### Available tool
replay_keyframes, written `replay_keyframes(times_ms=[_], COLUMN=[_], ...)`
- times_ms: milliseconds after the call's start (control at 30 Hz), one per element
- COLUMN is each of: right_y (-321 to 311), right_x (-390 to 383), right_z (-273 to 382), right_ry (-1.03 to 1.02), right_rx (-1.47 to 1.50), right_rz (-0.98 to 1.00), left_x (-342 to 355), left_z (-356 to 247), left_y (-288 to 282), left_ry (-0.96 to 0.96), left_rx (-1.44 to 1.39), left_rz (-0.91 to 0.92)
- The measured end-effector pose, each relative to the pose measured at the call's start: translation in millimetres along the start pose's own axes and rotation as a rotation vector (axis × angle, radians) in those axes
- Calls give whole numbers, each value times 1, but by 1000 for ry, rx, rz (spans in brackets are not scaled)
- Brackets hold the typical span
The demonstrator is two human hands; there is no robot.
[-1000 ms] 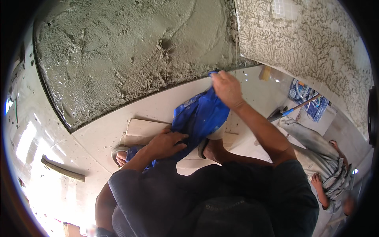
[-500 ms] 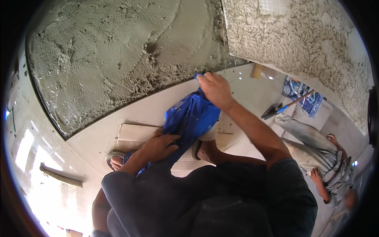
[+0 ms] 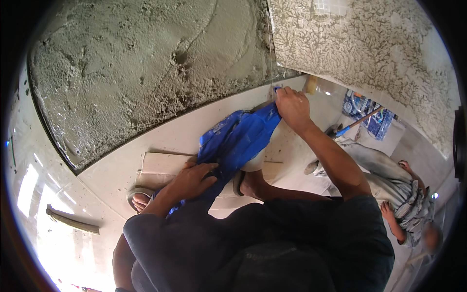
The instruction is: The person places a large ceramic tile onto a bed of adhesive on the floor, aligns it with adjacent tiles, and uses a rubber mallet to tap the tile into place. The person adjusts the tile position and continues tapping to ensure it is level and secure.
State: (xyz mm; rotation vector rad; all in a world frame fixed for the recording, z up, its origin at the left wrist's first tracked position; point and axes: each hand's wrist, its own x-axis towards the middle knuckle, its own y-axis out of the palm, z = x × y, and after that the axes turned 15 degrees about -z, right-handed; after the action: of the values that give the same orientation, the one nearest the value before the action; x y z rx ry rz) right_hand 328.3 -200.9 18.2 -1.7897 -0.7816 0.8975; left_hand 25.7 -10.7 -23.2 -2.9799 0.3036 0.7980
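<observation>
Head view: blue cloth (image 3: 238,138) slants lengthwise from the loosely spread left hand (image 3: 193,179) to the right hand (image 3: 293,106) pinching its far end.

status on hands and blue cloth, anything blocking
Right hand grips blue cloth at far end. Left hand against its nearer part. Cloth slants between them. No obstruction seen.

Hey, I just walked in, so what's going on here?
Someone is bent over a blue cloth. Their right grip pinches its far corner, pulling it out from the body, while the left grip lies over its near part with the fingers loose. Beyond is a bed of grey, wet-looking mortar, and at upper right a large panel with streaky residue. Cardboard lies by their feet, and another person is off to the right.
</observation>
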Motion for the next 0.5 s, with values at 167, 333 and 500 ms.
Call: replay_keyframes(times_ms=[167, 333, 500], right_y=[26, -3, -68], right_x=[-12, 2, -1], right_z=[1, 31, 115], right_ry=[-104, 222, 139], right_rx=[194, 358, 1029], right_rz=[-161, -7, 117], left_x=[3, -6, -39], left_z=[13, 18, 25], left_y=[9, 4, 15], left_ry=[97, 54, 188], left_rx=[7, -60, -253], left_rz=[-16, 117, 481])
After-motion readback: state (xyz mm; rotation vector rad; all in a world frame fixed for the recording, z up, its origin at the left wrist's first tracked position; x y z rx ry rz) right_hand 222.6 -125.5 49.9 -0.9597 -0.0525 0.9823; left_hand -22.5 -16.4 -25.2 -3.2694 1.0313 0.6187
